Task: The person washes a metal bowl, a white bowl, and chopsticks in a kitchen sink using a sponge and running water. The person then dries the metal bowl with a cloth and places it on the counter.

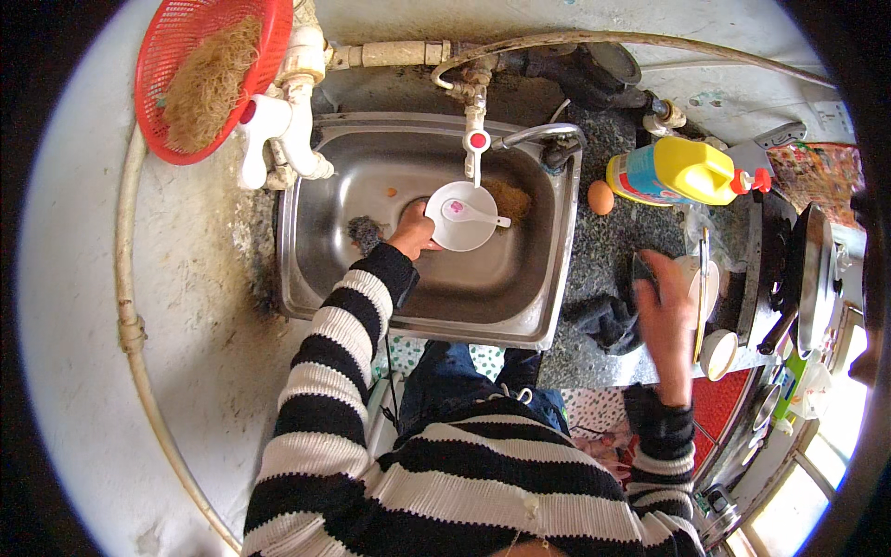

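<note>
My left hand [415, 231] grips a white bowl [465, 237] by its left side over a stainless steel sink [473, 296]. In the bowl lies a white spoon [480, 216] with a pink mark. A grey scouring pad [364, 233] and a brown fibrous scrubber [510, 202] rest in the basin. Over the counter at the right, my blurred right hand [661, 299] is beside a white bowl [708, 292] with chopsticks [701, 299] across it; whether it touches them I cannot tell. A small white bowl [719, 354] stands nearer the counter's front edge.
A yellow jug [668, 170] lies on the granite counter beside a brown egg [601, 198]. A dark cloth [609, 324] is right of the sink. The white-handled tap [477, 150] reaches over the basin. A red basket [209, 157] hangs at upper left; a lidded pan [814, 278] is far right.
</note>
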`<state>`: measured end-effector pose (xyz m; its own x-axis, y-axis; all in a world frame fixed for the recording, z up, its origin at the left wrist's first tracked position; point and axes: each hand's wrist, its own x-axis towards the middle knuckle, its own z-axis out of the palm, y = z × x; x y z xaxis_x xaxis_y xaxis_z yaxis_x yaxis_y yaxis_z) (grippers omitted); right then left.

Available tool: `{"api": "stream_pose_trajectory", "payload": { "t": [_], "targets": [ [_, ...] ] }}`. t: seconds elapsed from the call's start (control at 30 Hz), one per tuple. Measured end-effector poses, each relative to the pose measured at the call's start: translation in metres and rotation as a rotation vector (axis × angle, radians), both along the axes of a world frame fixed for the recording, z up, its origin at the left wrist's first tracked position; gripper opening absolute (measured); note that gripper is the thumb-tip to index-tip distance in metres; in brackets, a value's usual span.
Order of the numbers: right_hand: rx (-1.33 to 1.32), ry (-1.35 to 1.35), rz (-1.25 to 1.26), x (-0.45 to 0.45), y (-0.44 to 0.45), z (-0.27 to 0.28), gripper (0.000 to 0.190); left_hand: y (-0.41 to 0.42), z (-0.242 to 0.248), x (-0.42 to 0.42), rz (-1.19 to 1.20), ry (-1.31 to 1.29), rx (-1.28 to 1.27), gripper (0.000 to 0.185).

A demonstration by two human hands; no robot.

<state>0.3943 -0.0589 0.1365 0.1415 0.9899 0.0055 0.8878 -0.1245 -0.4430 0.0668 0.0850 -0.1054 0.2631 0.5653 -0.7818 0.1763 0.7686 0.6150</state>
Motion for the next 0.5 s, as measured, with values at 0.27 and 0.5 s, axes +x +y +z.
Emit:
{"api": "stream_pose_trajectory", "payload": {
  "t": [0.27, 0.5],
  "targets": [
    [0.037, 0.351, 0.091, -0.137, 0.091, -0.013, 0.024, -0.011, 0.065, -0.015, 0.052, -0.024, 0.137, 0.039],
    [0.273, 0.055, 0.247, -0.14, 0.125, -0.034, 0.018, -0.025, 0.111, -0.01, 0.225, -0.015, 0.18, 0.042]
  ]
}}
